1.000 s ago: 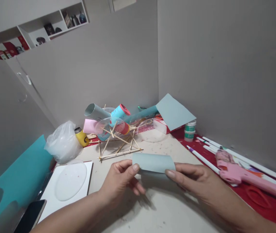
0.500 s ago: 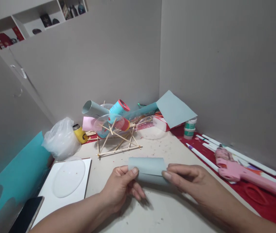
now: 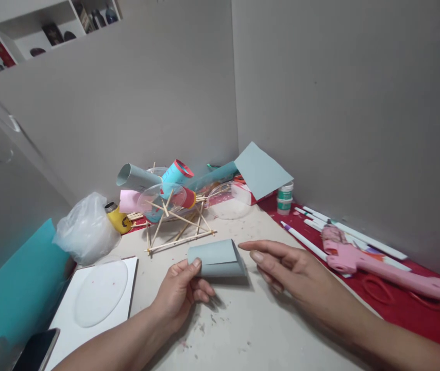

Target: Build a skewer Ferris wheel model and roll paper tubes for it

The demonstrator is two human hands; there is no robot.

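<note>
A grey-blue sheet of paper is rolled into a loose paper tube (image 3: 216,255), its overlapping edge running along the side facing me. My left hand (image 3: 187,286) pinches the tube's left end between thumb and fingers. Just off the tube's open right end is my right hand (image 3: 277,263), holding nothing, its fingers apart and pointing left. Behind the tube stands a stick frame (image 3: 181,242) with clear plastic discs and several coloured paper tubes on it, among them a grey tube (image 3: 138,176) and a blue cup with a red rim (image 3: 176,174).
A pink glue gun (image 3: 378,265) lies at right on red cloth beside white markers (image 3: 305,241). Small tubs (image 3: 285,198) and a grey-blue sheet (image 3: 262,172) are behind. At left are a white board (image 3: 127,288), a phone (image 3: 38,350), a plastic bag (image 3: 88,232) and a yellow bottle (image 3: 117,219).
My right hand has let go of the tube's right end and drawn slightly away. The tube's right end has flared open. The whole view has shifted a little to the right.
</note>
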